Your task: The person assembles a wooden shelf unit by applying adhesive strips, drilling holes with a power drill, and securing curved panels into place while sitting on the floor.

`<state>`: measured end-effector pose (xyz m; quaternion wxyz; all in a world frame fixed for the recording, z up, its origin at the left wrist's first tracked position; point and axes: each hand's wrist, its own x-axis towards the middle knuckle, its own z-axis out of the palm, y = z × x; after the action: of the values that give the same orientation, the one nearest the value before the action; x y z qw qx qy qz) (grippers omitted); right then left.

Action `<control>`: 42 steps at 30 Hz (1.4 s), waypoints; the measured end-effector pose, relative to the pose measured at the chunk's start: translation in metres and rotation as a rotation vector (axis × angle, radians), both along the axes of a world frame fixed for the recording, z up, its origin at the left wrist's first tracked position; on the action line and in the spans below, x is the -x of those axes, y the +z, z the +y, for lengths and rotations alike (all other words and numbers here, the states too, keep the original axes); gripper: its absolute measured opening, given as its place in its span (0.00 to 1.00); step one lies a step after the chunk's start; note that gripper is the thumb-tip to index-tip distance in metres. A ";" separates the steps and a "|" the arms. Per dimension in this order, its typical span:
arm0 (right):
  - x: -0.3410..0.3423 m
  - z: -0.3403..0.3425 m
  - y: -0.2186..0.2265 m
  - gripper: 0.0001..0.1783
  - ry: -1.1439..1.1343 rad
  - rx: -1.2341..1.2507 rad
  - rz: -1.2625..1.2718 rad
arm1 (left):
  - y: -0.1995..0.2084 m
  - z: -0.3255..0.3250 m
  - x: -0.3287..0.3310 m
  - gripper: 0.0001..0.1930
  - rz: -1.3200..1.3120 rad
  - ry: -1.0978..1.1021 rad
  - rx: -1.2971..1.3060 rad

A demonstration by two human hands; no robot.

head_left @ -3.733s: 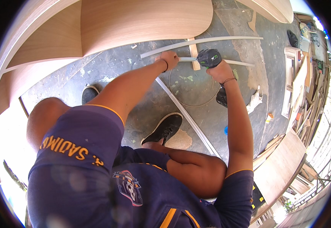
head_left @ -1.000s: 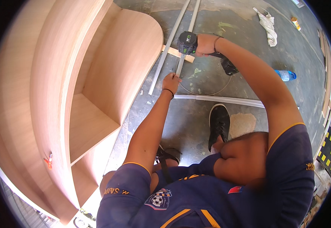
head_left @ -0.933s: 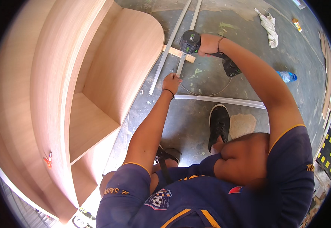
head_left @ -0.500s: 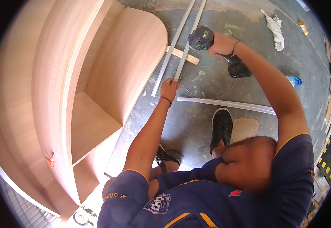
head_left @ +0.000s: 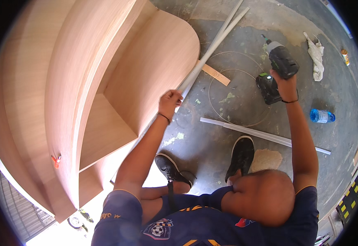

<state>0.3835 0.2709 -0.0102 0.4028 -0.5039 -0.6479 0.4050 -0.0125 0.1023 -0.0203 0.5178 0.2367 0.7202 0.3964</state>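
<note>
My left hand (head_left: 169, 103) is closed around the near end of a long pale strip (head_left: 228, 29), beside the edge of the wooden cabinet (head_left: 158, 53). That strip crosses over a second long strip (head_left: 178, 108), whose near end shows just past my fingers. Out to the right, my right hand (head_left: 286, 87) grips a black and grey cordless drill (head_left: 283, 60). A bit points from the drill toward the far left, and its battery base hangs over the floor. No strip touches the drill.
A short wooden slat (head_left: 218, 76) lies under the strips. More white strips (head_left: 265, 137) lie before my shoes (head_left: 241, 155). Loops of thin wire (head_left: 210, 95), a blue-labelled bottle (head_left: 322, 116), a white cloth (head_left: 316, 57) and a small container (head_left: 345, 57) are on the concrete floor.
My right hand has carried the drill away from the strips to the right and turned it. My left hand has shifted left with the strip end, and the two strips now cross.
</note>
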 end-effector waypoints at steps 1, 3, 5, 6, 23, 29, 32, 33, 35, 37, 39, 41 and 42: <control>-0.007 -0.002 -0.001 0.20 -0.027 -0.010 0.021 | 0.009 0.008 0.002 0.07 0.176 -0.082 -0.113; -0.020 -0.006 -0.005 0.19 -0.084 -0.031 0.068 | 0.028 0.018 0.003 0.07 0.725 -0.321 -0.214; -0.034 -0.009 -0.017 0.19 -0.089 -0.007 0.048 | 0.035 0.022 0.003 0.04 1.001 -0.420 -0.442; -0.034 -0.009 -0.016 0.19 -0.087 0.001 0.044 | 0.037 0.024 0.004 0.03 1.145 -0.461 -0.561; -0.013 -0.018 -0.014 0.20 -0.075 0.055 0.228 | 0.029 0.035 -0.033 0.13 0.557 -0.733 0.116; -0.022 -0.026 -0.020 0.19 -0.069 0.024 0.189 | 0.026 0.033 -0.005 0.11 -0.240 -0.487 0.043; -0.020 -0.032 -0.023 0.19 -0.057 -0.002 0.107 | 0.015 0.021 0.045 0.11 0.064 -0.488 -0.079; -0.016 -0.032 -0.020 0.19 -0.045 -0.015 0.056 | 0.012 0.015 0.065 0.11 0.215 -0.495 -0.158; -0.018 -0.032 -0.018 0.18 -0.036 -0.010 0.114 | 0.008 0.006 0.086 0.11 0.570 -0.453 -0.131; -0.012 -0.031 -0.014 0.18 -0.022 -0.025 0.106 | 0.007 -0.010 0.111 0.11 0.750 -0.417 -0.086; -0.004 -0.031 -0.008 0.17 -0.008 -0.057 0.016 | 0.001 -0.026 0.134 0.11 0.877 -0.399 -0.046; -0.001 -0.028 -0.010 0.17 -0.044 -0.023 0.140 | -0.008 -0.041 0.151 0.12 0.950 -0.402 -0.015; -0.003 -0.026 -0.011 0.17 -0.064 -0.007 0.199 | -0.012 -0.044 0.153 0.13 0.914 -0.371 -0.008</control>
<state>0.3861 0.2447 -0.0216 0.4798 -0.4799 -0.5898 0.4378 -0.1652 0.0581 -0.0327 0.2098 0.5127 0.8179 0.1555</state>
